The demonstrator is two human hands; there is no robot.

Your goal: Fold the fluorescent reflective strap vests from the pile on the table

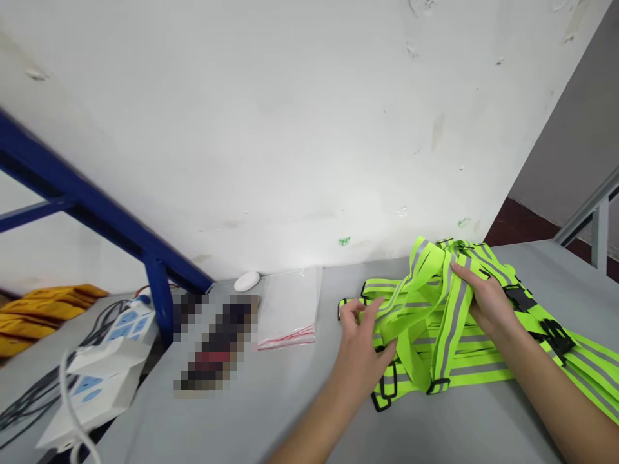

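A pile of neon-yellow reflective straps with grey stripes and black buckles lies on the grey table at the right. My right hand pinches a loop of the reflective strap between thumb and fingers, lifted above the pile. At the pile's left edge is my left hand, its thumb and fingers apart and curved around loose strap without a closed grip. Black plastic sliders lie just below its thumb. A black side-release buckle rests by my right forearm.
Clear zip bags with red seals lie left of the straps, beside a white oval object and a blurred-out item. Beyond the blue metal frame are white power strips, cables and yellow cloth. A white wall bounds the table's back.
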